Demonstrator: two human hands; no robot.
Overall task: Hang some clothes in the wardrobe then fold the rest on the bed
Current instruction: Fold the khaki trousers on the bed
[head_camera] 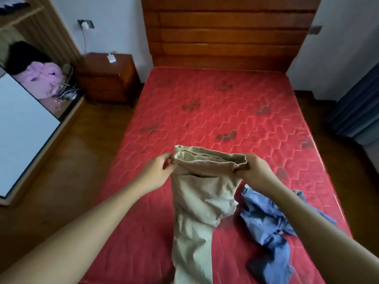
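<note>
Beige trousers (202,201) hang over the red mattress (215,111), held up by the waistband. My left hand (158,171) pinches the waistband's left end and my right hand (254,171) grips its right end, so the band is stretched level between them. The legs drop toward me and out of the frame's bottom edge. A crumpled blue garment (268,224) lies on the mattress to the right of the trousers, partly under my right forearm. The open wardrobe (30,64) stands at the far left with a pink garment (41,78) and a black one inside.
A wooden headboard (229,31) closes the bed's far end. A brown nightstand (106,76) sits between bed and wardrobe, with a charger and cable on the wall above. A white wardrobe door (22,128) juts out at left. Dark curtains (356,103) hang at right. Wooden floor surrounds the bed.
</note>
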